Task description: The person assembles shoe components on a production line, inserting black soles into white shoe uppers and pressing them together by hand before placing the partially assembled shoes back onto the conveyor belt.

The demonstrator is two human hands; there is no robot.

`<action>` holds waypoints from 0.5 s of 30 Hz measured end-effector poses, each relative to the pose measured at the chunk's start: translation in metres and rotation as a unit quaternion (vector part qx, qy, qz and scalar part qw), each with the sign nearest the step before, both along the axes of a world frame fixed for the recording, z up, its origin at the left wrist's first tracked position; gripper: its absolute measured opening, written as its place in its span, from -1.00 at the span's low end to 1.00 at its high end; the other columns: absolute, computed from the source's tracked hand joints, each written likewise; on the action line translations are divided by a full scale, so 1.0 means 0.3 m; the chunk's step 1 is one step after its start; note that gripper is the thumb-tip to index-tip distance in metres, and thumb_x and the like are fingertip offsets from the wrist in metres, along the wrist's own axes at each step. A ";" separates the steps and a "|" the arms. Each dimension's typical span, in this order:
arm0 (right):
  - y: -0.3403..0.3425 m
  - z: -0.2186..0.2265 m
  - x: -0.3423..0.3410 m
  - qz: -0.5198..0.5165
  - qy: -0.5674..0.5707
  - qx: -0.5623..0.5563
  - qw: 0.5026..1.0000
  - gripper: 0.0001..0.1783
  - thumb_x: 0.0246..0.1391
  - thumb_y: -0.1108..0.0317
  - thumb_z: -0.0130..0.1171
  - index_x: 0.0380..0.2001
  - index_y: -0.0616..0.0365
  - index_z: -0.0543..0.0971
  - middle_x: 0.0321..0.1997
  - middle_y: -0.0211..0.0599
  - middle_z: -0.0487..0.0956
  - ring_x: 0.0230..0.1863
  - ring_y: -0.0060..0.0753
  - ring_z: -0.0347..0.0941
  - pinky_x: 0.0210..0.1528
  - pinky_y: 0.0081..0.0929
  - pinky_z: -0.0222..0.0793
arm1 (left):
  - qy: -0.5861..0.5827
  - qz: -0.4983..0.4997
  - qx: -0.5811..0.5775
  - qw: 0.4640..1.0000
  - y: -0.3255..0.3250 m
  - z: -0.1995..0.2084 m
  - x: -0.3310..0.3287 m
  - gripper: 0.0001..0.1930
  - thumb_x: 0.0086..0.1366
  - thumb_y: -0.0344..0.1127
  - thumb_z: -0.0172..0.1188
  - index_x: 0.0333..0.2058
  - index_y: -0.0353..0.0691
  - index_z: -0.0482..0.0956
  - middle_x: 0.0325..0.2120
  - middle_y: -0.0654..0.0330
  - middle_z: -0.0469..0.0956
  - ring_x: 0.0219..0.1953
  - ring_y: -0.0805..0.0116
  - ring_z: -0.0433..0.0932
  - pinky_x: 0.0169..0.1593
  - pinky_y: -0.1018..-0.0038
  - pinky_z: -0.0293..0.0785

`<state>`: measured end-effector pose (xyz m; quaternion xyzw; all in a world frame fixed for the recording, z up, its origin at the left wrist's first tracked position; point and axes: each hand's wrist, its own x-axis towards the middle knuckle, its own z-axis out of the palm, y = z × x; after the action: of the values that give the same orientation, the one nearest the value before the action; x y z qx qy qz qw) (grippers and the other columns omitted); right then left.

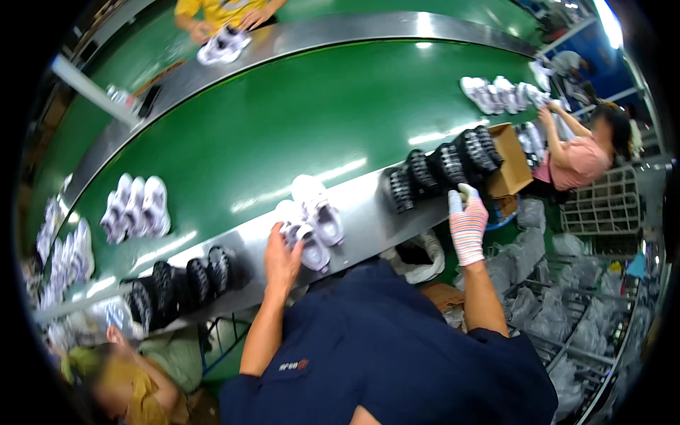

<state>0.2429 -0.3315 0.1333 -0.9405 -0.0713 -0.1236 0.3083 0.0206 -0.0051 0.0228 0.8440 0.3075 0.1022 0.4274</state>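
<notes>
A pair of white shoes with pale lilac insides lies on the metal ledge in front of me. My left hand (283, 258) is bare and grips the side of the nearer white shoe (310, 249) between thumb and fingers. Touching it on the far side is the other white shoe (322, 212). To the right, my right hand (467, 227) wears a striped knit glove. Its fingers are apart and hold nothing, just beside a row of black shoe-like pieces with white markings (448, 164), whose exact kind I cannot make out.
A green conveyor belt (283, 113) carries white shoes (138, 205) at left and more white shoes (499, 95) at right. Black pieces (180, 283) line the ledge at left, and a cardboard box (508, 159) stands right. Co-workers are at left, right and across. Plastic-wrapped items fill a rack (591, 358).
</notes>
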 end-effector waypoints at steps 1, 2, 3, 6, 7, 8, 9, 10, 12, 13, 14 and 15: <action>0.021 0.010 -0.027 0.006 0.034 0.018 0.999 -0.77 0.22 0.37 0.25 -0.09 0.24 0.61 -0.30 -0.14 0.68 -0.31 -0.37 0.58 -0.16 -0.39 0.51 | 0.013 -0.001 -0.022 1.000 -0.003 0.006 0.018 -0.43 0.18 -0.35 0.39 0.13 -0.26 0.37 -0.16 -0.14 0.60 -0.12 -0.04 0.63 -0.05 0.18 0.54; 0.061 0.004 -0.052 0.066 0.040 0.014 0.997 -0.78 0.21 0.38 0.25 -0.11 0.23 0.62 -0.30 -0.13 0.68 -0.31 -0.35 0.60 -0.16 -0.38 0.51 | 0.020 0.020 -0.023 0.999 -0.012 0.005 0.029 -0.48 0.18 -0.35 0.39 0.07 -0.25 0.39 -0.20 -0.11 0.60 -0.15 -0.04 0.63 -0.08 0.16 0.53; 0.119 0.002 -0.079 0.129 0.042 0.011 0.991 -0.80 0.20 0.38 0.26 -0.13 0.21 0.63 -0.30 -0.11 0.68 -0.30 -0.32 0.61 -0.17 -0.38 0.51 | 0.024 0.043 -0.024 0.998 -0.017 0.004 0.029 -0.53 0.19 -0.35 0.39 0.02 -0.24 0.40 -0.23 -0.08 0.60 -0.19 -0.04 0.63 -0.11 0.14 0.53; 0.313 -0.103 -0.187 0.251 0.165 -0.030 0.953 -0.74 0.12 0.24 0.19 -0.22 0.17 0.66 -0.23 0.08 0.65 -0.16 0.17 0.59 -0.09 -0.11 0.51 | -0.001 0.002 0.147 0.989 -0.026 -0.012 0.002 -0.62 0.12 -0.34 0.43 -0.10 -0.17 0.51 -0.32 0.06 0.52 -0.25 -0.01 0.56 -0.20 0.13 0.50; 0.361 -0.193 -0.202 0.266 0.226 -0.130 0.928 -0.66 0.10 0.12 0.20 -0.26 0.18 0.67 -0.24 0.09 0.65 -0.15 0.18 0.59 -0.10 -0.07 0.50 | -0.008 -0.003 0.174 0.985 -0.035 0.004 0.004 -0.62 0.11 -0.35 0.43 -0.11 -0.17 0.52 -0.30 0.07 0.51 -0.22 0.01 0.55 -0.19 0.15 0.50; 0.433 -0.219 -0.233 0.296 0.259 -0.127 0.911 -0.63 0.10 0.06 0.19 -0.30 0.17 0.68 -0.24 0.10 0.65 -0.14 0.19 0.59 -0.09 -0.04 0.50 | -0.012 -0.004 0.201 0.980 -0.046 0.025 0.000 -0.63 0.10 -0.35 0.43 -0.11 -0.16 0.54 -0.28 0.07 0.50 -0.20 0.03 0.53 -0.18 0.17 0.50; 0.508 -0.202 -0.258 0.299 0.300 -0.197 0.884 -0.65 0.13 0.07 0.16 -0.26 0.12 0.68 -0.21 0.10 0.65 -0.12 0.16 0.59 -0.07 -0.03 0.50 | -0.015 -0.006 0.227 0.974 -0.056 0.048 0.001 -0.63 0.08 -0.36 0.43 -0.12 -0.15 0.56 -0.26 0.08 0.49 -0.18 0.05 0.52 -0.18 0.18 0.50; 0.552 -0.212 -0.286 0.337 0.297 -0.123 0.885 -0.65 0.15 0.08 0.16 -0.17 0.11 0.65 -0.20 0.12 0.65 -0.12 0.15 0.59 -0.05 -0.06 0.50 | -0.014 -0.005 0.217 0.976 -0.065 0.072 0.005 -0.62 0.06 -0.37 0.44 -0.11 -0.18 0.59 -0.22 0.08 0.46 -0.13 0.06 0.48 -0.16 0.20 0.49; 0.612 -0.251 -0.318 0.382 0.231 -0.146 0.883 -0.61 0.11 0.08 0.25 -0.12 0.14 0.59 -0.18 0.02 0.65 -0.09 0.10 0.59 -0.08 -0.09 0.52 | -0.015 0.000 0.200 0.980 -0.065 0.044 0.003 -0.66 0.05 -0.40 0.42 -0.15 -0.21 0.61 -0.23 0.07 0.47 -0.14 0.05 0.48 -0.16 0.19 0.48; 0.647 -0.254 -0.328 0.407 0.181 -0.186 0.876 -0.57 0.08 0.06 0.30 -0.13 0.16 0.57 -0.17 -0.02 0.64 -0.11 0.09 0.59 -0.12 -0.09 0.53 | -0.017 0.004 0.193 0.981 -0.056 0.026 0.010 -0.68 0.05 -0.42 0.41 -0.17 -0.23 0.62 -0.23 0.06 0.47 -0.14 0.04 0.48 -0.16 0.18 0.48; 0.680 -0.251 -0.342 0.406 0.178 -0.252 0.860 -0.60 0.03 0.12 0.33 -0.18 0.18 0.56 -0.16 -0.04 0.61 -0.10 0.04 0.59 -0.13 -0.10 0.55 | -0.044 0.018 0.158 0.986 -0.043 0.008 0.026 -0.78 0.09 -0.39 0.36 -0.26 -0.29 0.64 -0.28 0.00 0.46 -0.18 -0.01 0.48 -0.15 0.15 0.47; 0.693 -0.252 -0.341 0.407 0.172 -0.262 0.858 -0.63 0.02 0.16 0.31 -0.19 0.18 0.56 -0.18 -0.04 0.62 -0.11 0.00 0.59 -0.13 -0.11 0.55 | -0.037 0.016 0.143 0.989 -0.037 -0.005 0.024 -0.80 0.11 -0.37 0.34 -0.28 -0.30 0.64 -0.30 -0.02 0.48 -0.19 -0.03 0.49 -0.15 0.14 0.47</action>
<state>0.1406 -0.1236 0.0577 -0.8802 -0.4231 0.1995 0.0804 0.0276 -0.0161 0.0212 0.8870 0.2870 0.1828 0.3121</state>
